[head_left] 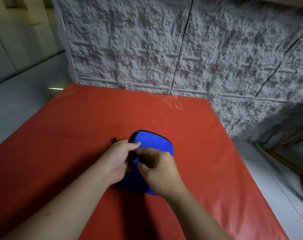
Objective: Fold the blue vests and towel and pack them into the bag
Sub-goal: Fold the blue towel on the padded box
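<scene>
Both hands' fingers curled, gripping blue bag (152, 141) on red table (208, 153).

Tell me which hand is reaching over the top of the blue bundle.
The left hand: its fingers stretch across the blue bundle near the black trim. The right hand sits nearer the person, fingers curled on the bundle's near part.
</scene>
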`<action>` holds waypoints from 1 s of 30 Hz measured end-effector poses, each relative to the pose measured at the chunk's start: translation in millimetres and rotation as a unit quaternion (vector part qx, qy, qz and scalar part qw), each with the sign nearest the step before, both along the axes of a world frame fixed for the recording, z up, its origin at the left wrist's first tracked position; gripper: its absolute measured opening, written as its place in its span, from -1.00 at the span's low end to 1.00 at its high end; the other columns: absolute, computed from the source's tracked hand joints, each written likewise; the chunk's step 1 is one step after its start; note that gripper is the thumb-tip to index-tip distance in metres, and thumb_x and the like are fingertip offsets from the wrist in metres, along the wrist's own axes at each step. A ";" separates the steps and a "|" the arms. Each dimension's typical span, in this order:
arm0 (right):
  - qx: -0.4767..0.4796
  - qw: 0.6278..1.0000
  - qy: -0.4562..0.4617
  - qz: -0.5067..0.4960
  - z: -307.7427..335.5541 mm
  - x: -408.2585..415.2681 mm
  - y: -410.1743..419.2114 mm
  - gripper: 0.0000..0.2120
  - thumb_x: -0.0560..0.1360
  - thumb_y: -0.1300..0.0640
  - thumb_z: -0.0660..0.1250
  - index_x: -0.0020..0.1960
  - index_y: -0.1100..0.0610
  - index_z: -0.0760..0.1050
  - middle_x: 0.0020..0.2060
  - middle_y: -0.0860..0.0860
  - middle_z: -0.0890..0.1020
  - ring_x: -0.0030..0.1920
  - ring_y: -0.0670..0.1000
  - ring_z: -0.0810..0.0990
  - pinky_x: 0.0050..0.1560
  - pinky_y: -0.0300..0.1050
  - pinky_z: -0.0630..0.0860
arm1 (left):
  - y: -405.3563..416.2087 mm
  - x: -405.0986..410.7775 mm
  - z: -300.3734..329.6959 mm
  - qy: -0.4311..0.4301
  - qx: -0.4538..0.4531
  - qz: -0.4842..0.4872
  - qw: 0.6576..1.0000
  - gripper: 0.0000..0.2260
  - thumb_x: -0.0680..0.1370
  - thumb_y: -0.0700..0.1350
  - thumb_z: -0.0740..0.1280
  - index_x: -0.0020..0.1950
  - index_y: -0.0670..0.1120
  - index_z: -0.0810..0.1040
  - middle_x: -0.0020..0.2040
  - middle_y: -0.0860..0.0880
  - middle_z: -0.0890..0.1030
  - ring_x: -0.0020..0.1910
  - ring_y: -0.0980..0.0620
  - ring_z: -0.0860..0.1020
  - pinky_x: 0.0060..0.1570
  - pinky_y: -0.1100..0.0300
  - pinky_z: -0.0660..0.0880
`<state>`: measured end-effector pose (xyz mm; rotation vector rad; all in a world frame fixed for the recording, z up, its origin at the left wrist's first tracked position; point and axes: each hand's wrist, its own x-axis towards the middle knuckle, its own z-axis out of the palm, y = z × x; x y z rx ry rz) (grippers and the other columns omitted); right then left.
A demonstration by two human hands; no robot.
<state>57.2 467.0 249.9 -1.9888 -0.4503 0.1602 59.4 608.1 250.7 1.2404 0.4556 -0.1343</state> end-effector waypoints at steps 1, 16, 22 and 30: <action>0.041 0.999 0.025 -0.017 1.1 -0.8 0.6 -0.64 0.38 0.33 0.30 0.09 0.10 0.68 -0.09 -0.08 0.75 -0.03 -0.17 0.70 0.11 -0.19 0.61 | 9.8 0.9 -3.9 0.002 0.028 0.027 0.999 -0.90 0.56 -0.25 0.33 -0.06 -0.15 0.65 -0.11 -0.22 0.70 -0.12 -0.17 0.66 -0.05 0.00 0.54; -0.291 0.943 0.058 -0.152 -41.0 13.0 -14.1 -0.48 0.55 -0.03 0.35 0.47 0.03 0.35 0.24 0.09 0.59 0.24 0.12 0.57 0.15 -0.08 0.47 | 65.6 -10.5 -57.0 0.012 0.387 -0.007 0.922 -0.75 0.54 -0.26 0.39 0.14 0.02 0.64 -0.07 0.07 0.72 -0.02 0.03 0.68 0.13 -0.03 0.60; -0.280 0.935 0.114 -0.183 -44.4 16.6 -17.8 -0.56 0.53 0.06 0.40 0.36 0.11 0.38 0.16 0.09 0.64 0.20 0.16 0.61 0.10 -0.07 0.50 | 47.8 -12.1 -58.0 -0.010 0.525 0.029 0.850 -0.68 0.53 -0.25 0.40 0.28 -0.08 0.59 0.10 -0.05 0.68 0.13 -0.10 0.62 0.15 0.10 0.53; -0.263 0.937 0.108 -0.203 -50.8 22.8 -21.4 -0.59 0.42 0.27 0.25 0.24 0.07 0.44 0.08 0.09 0.60 0.11 0.17 0.59 0.02 -0.07 0.48 | 42.9 -9.8 -58.3 0.029 0.580 0.034 0.814 -0.67 0.52 -0.19 0.42 0.27 -0.06 0.52 0.09 -0.10 0.67 0.11 -0.18 0.62 0.07 0.07 0.52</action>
